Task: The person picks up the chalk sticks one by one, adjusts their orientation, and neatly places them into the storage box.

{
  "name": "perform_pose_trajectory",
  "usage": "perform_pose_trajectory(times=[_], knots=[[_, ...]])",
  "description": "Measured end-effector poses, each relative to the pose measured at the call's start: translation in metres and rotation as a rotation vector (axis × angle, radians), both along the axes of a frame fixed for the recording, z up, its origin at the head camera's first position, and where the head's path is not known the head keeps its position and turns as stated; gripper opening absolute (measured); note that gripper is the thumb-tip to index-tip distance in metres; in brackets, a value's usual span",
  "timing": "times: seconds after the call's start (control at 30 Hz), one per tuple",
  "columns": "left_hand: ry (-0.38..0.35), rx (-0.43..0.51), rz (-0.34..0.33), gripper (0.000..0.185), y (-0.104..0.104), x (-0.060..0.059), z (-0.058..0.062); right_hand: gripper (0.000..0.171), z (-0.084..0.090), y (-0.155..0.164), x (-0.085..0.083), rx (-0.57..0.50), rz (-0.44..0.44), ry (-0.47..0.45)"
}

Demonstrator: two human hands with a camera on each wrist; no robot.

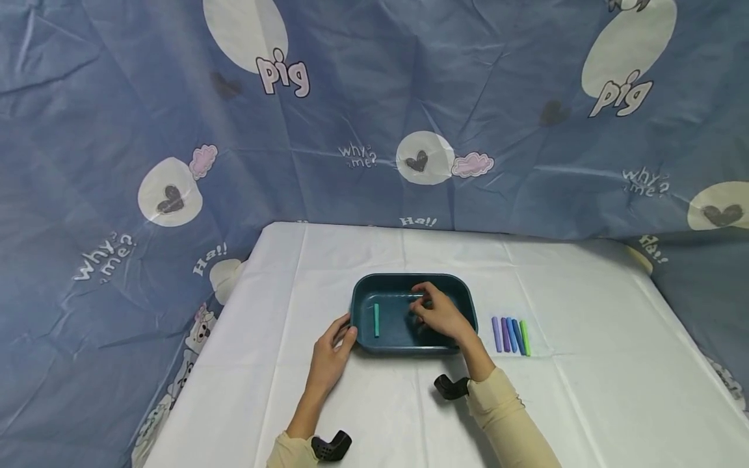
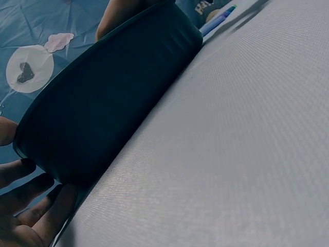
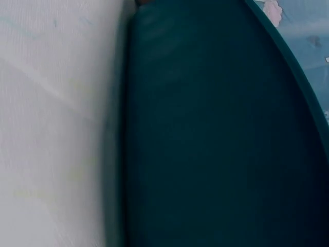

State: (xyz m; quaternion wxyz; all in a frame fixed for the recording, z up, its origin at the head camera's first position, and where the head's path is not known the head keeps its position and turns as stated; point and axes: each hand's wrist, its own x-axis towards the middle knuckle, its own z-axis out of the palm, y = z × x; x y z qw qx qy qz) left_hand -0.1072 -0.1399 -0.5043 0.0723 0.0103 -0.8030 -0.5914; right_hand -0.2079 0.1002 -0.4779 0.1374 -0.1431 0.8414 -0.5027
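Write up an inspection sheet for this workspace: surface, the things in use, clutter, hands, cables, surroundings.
Surface: table under a white cloth, creased.
Things in use: dark teal tray near the middle; one teal-green marker lies inside, left part. A row of markers, purple, blue and green, lies on the cloth just right of the tray.
Clutter: nothing seen.
Hands: left hand rests against the tray's left end, thumb at the rim. Right hand is inside the tray, fingers bent; whether it holds anything cannot be told.
Cables: nothing seen; black wrist mounts on both forearms.
Surroundings: blue printed sheet hung behind and to both sides.
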Motion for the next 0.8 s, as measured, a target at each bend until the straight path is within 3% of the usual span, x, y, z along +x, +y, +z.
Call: perform_pose_trajectory(times=[0.1, 0.2, 0.5, 0.73, 0.8], knots=[[0.003, -0.009, -0.01, 0.046, 0.002, 0.005, 0.014, 0.041, 0.002, 0.007, 0.0, 0.016, -0.018, 0.019], [-0.006, -0.015, -0.004, 0.046, 0.002, 0.007, 0.017, 0.042, 0.003, 0.013, 0.0, 0.026, -0.029, 0.024], [-0.027, 0.007, -0.009, 0.046, 0.001, 0.006, 0.016, 0.043, 0.008, 0.023, 0.002, -0.004, -0.035, 0.018], [-0.033, 0.006, -0.006, 0.046, 0.002, 0.006, 0.018, 0.045, 0.034, 0.023, 0.013, -0.066, 0.007, -0.014], [-0.037, 0.004, -0.004, 0.046, 0.002, 0.006, 0.018, 0.045, 0.028, 0.025, 0.01, -0.061, 0.005, -0.008]])
